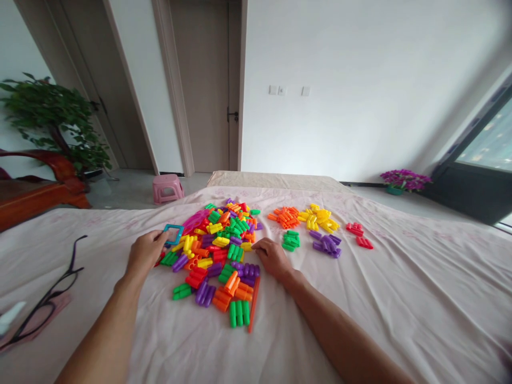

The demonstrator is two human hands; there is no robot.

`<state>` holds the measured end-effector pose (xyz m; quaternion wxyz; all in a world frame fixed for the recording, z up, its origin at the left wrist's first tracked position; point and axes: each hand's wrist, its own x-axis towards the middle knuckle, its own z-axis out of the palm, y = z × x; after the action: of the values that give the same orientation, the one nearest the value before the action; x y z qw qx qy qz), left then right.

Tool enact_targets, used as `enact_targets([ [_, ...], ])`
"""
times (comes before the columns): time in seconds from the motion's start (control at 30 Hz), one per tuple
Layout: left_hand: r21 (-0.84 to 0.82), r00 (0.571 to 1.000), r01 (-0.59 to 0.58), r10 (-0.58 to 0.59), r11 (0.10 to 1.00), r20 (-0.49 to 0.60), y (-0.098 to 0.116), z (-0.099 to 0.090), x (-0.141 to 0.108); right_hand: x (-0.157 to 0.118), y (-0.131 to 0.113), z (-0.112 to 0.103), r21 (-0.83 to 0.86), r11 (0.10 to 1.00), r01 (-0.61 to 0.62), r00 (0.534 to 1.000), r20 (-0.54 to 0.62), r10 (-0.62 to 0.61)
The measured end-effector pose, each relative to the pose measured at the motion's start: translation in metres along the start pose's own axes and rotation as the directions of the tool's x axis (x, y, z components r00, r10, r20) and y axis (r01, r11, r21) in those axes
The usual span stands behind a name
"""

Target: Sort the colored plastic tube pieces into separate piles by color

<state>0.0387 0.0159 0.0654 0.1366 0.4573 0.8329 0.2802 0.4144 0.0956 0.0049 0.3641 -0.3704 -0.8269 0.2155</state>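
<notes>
A large mixed heap of plastic building pieces (220, 242) in green, orange, purple, red and yellow lies between my hands. My left hand (146, 250) pinches a blue square frame (173, 234) at the heap's left edge. At the right edge, the closed fingers of my right hand (274, 257) are on a yellow piece (247, 247). Right of the heap lie separate groups: orange pieces (285, 217), yellow pieces (319, 218), green pieces (291, 240), purple pieces (327, 244) and a few red pieces (360, 236).
A pale patterned cloth (420, 298) covers the surface. Black-framed eyeglasses (48, 298) rest at the left, beside a white object (12, 317) cut off by the edge. Beyond stand a pink stool (168, 188), a wooden armchair (52, 181) and potted purple flowers (405, 180).
</notes>
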Motion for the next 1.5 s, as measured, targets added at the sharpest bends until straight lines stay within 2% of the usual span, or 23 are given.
enact_targets([
  [0.1, 0.130, 0.990, 0.117, -0.105, 0.985, -0.098, -0.012, -0.014, 0.002, 0.000, -0.002, 0.000, 0.006, 1.000, 0.000, 1.000, -0.005, 0.000],
  [0.17, 0.236, 0.980, 0.168, -0.136, 0.957, -0.145, -0.020, -0.020, 0.002, -0.001, -0.006, -0.002, 0.018, 1.000, -0.001, 1.000, -0.006, 0.001],
  [0.23, 0.275, 0.974, 0.195, -0.152, 0.941, -0.171, -0.028, -0.021, 0.000, -0.002, -0.011, -0.004, 0.035, 0.999, 0.009, 1.000, 0.014, -0.009],
  [0.37, 0.353, 0.975, 0.199, -0.150, 0.914, -0.162, -0.041, -0.012, -0.004, -0.005, -0.021, -0.013, 0.028, 0.995, 0.095, 0.983, 0.156, -0.098],
  [0.5, 0.397, 0.978, 0.191, -0.138, 0.898, -0.158, -0.047, -0.003, -0.005, -0.007, -0.028, -0.020, -0.046, 0.967, 0.252, 0.921, 0.320, -0.225],
  [0.57, 0.402, 0.980, 0.178, -0.124, 0.898, -0.157, -0.050, -0.001, -0.003, -0.009, -0.029, -0.022, -0.078, 0.954, 0.289, 0.906, 0.345, -0.246],
  [0.63, 0.406, 0.980, 0.171, -0.113, 0.898, -0.163, -0.054, 0.000, -0.001, -0.011, -0.026, -0.022, -0.103, 0.954, 0.282, 0.915, 0.327, -0.235],
  [0.8, 0.423, 0.980, 0.175, -0.115, 0.889, -0.165, -0.070, 0.005, 0.008, -0.008, -0.012, -0.037, -0.206, 0.970, 0.132, 0.983, 0.150, -0.102],
  [0.93, 0.375, 0.978, 0.183, -0.129, 0.909, -0.166, -0.081, 0.011, 0.017, 0.003, 0.004, -0.078, -0.348, 0.934, -0.081, 0.996, -0.051, 0.068],
  [1.0, 0.340, 0.974, 0.203, -0.152, 0.919, -0.169, -0.083, 0.013, 0.020, 0.004, 0.013, -0.105, -0.410, 0.881, -0.235, 0.970, -0.151, 0.189],
  [1.1, 0.314, 0.974, 0.199, -0.152, 0.928, -0.169, -0.083, 0.014, 0.022, -0.002, 0.029, -0.142, -0.488, 0.739, -0.464, 0.886, -0.271, 0.377],
  [1.2, 0.306, 0.974, 0.197, -0.151, 0.932, -0.168, -0.082, 0.015, 0.023, -0.014, 0.043, -0.168, -0.548, 0.592, -0.591, 0.801, -0.311, 0.511],
  [1.27, 0.303, 0.974, 0.201, -0.156, 0.932, -0.167, -0.082, 0.015, 0.023, -0.017, 0.048, -0.176, -0.561, 0.545, -0.623, 0.774, -0.346, 0.530],
  [1.3, 0.302, 0.973, 0.204, -0.159, 0.931, -0.166, -0.082, 0.015, 0.024, -0.017, 0.048, -0.177, -0.549, 0.552, -0.628, 0.773, -0.360, 0.522],
  [1.37, 0.300, 0.973, 0.204, -0.160, 0.932, -0.166, -0.082, 0.015, 0.024, -0.013, 0.043, -0.173, -0.483, 0.643, -0.595, 0.803, -0.327, 0.498],
  [1.43, 0.302, 0.974, 0.199, -0.153, 0.932, -0.168, -0.083, 0.015, 0.024, -0.006, 0.031, -0.159, -0.365, 0.791, -0.491, 0.871, -0.180, 0.457],
  [1.5, 0.303, 0.974, 0.195, -0.148, 0.933, -0.171, -0.084, 0.015, 0.025, 0.001, 0.015, -0.137, -0.207, 0.907, -0.366, 0.924, 0.035, 0.381],
])
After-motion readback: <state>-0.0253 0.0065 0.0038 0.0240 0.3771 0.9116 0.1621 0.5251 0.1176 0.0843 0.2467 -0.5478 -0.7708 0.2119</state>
